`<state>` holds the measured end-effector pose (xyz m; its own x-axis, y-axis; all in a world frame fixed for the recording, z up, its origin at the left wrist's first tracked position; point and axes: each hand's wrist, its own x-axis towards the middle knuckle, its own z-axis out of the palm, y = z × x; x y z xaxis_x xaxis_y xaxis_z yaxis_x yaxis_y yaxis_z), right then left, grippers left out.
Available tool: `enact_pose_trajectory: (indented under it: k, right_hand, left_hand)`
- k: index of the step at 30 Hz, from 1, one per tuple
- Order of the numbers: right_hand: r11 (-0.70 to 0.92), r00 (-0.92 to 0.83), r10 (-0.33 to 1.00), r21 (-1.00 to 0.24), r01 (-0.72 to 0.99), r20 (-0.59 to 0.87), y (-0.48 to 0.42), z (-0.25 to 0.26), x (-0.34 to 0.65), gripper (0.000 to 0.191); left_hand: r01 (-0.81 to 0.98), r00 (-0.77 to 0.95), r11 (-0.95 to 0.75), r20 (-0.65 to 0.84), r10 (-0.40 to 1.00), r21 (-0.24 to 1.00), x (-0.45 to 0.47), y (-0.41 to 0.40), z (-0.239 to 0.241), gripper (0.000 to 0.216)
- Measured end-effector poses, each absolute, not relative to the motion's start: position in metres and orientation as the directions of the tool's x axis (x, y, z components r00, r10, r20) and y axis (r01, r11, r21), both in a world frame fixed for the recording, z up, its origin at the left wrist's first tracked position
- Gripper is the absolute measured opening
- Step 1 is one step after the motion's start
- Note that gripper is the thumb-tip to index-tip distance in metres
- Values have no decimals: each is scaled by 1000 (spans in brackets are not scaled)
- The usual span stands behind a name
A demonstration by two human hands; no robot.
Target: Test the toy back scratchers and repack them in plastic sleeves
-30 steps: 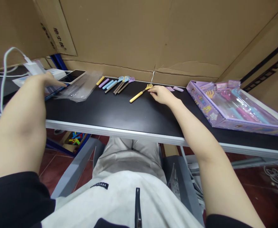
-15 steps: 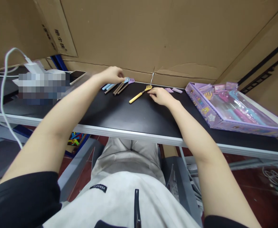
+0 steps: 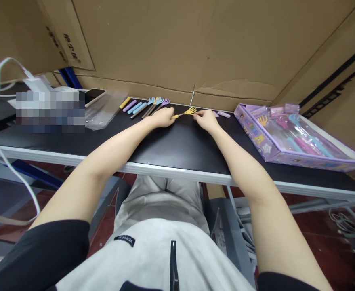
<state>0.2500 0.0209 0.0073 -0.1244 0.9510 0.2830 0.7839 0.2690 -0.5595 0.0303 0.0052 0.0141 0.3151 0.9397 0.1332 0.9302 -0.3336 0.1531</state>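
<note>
from where i stand, both arms reach forward over the bench (image 3: 180, 147), elbows bent outward. the left hand (image 3: 164, 117) is closed around the yellow handle of the claw-tipped stick (image 3: 191, 111); half a second ago it hovered at the row of coloured handles (image 3: 131, 106). the right hand (image 3: 206, 121) is beside the claw, fingers curled; i can't tell whether they're pinching anything. the stick lies between the hands, its long axis slanting slightly, claw pointing right and away.

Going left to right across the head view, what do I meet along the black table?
White charger, clear plastic bag, yellow handle, purple handle, two blue handles, left hand, yellow claw head, right hand, small purple piece, purple display box.
</note>
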Motion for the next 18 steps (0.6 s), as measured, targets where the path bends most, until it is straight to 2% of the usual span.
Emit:
enact_pose_trajectory:
  k: [3,6,8,11,18]
  right_hand:
    - [91,131,970,-811,578,203,25,7,249,14]
    - [24,222,971,-959,282,89,23,12,250,12]
    - [28,178,983,-989,143,54,19,17,249,14]
    - [41,105,994,-999,31,44,13,24,245,20]
    - [79,23,997,-995,-57,78,9,25,237,35]
  left_hand:
    - [875,320,-382,235,918,297,18,18,6,30]
    - [789,336,-451,322,885,417,12,25,5,22]
    - [736,358,-499,362,861,458,10,26,7,16]
    - [683,372,-542,405,835,490,11,24,10,16]
    - [622,397,-579,425,813,527,15,15,16,24]
